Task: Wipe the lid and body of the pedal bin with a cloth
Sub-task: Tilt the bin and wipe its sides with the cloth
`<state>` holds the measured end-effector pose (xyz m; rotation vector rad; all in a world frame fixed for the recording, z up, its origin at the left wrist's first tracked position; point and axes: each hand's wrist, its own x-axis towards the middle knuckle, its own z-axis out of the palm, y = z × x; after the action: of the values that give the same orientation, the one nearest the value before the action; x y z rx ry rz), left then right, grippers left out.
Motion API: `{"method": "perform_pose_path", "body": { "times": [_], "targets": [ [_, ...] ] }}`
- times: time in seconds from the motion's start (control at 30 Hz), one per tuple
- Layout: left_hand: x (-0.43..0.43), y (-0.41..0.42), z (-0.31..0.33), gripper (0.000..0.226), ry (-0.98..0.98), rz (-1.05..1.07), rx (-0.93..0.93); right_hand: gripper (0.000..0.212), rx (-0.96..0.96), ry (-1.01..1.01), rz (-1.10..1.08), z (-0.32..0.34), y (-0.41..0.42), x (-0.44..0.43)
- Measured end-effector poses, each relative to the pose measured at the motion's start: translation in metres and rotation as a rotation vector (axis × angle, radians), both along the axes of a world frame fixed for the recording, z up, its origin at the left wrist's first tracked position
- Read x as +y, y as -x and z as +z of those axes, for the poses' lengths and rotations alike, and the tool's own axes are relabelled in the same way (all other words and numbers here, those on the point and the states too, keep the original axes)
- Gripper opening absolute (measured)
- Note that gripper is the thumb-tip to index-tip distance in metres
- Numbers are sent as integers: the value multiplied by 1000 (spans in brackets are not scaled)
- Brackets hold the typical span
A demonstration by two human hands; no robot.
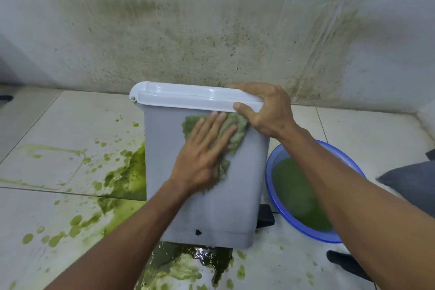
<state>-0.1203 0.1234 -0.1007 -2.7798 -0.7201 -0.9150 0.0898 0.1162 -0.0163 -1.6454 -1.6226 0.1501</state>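
Note:
A grey pedal bin (223, 207) with a white lid (183, 96) stands on the tiled floor against the wall, its lid closed. My left hand (204, 150) lies flat with fingers spread on a green-stained cloth (233, 132), pressing it against the upper part of the bin's near side. My right hand (263, 108) grips the lid's right end, thumb on the front edge and fingers over the top. The black pedal (266, 218) shows at the bin's lower right.
A blue basin (280, 198) of green water stands just right of the bin. Green puddles and splashes (124, 179) cover the floor left of and in front of the bin. The wall (211, 30) behind carries green stains. A dark trouser leg (414, 181) is at the right.

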Motion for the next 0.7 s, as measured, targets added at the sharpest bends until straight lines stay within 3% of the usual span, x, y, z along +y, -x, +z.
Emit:
{"method": "perform_pose_path", "body": {
  "times": [0.2, 0.4, 0.5, 0.6, 0.7],
  "targets": [
    [-13, 37, -29, 52, -46, -103, 150, 47, 8, 3, -5, -4, -3, 4],
    [-76, 107, -115, 72, -98, -216, 429, 43, 13, -24, -1, -5, -2, 5],
    [-82, 126, -128, 79, -163, -279, 572, 44, 8, -38, -3, -6, 0, 2],
    [-59, 119, -106, 77, -143, -311, 534, 45, 10, -43, -2, -5, 0, 3],
    [-17, 101, -58, 66, -51, -160, 298, 45, 14, -42, -3, -5, 0, 2]
  ]
}}
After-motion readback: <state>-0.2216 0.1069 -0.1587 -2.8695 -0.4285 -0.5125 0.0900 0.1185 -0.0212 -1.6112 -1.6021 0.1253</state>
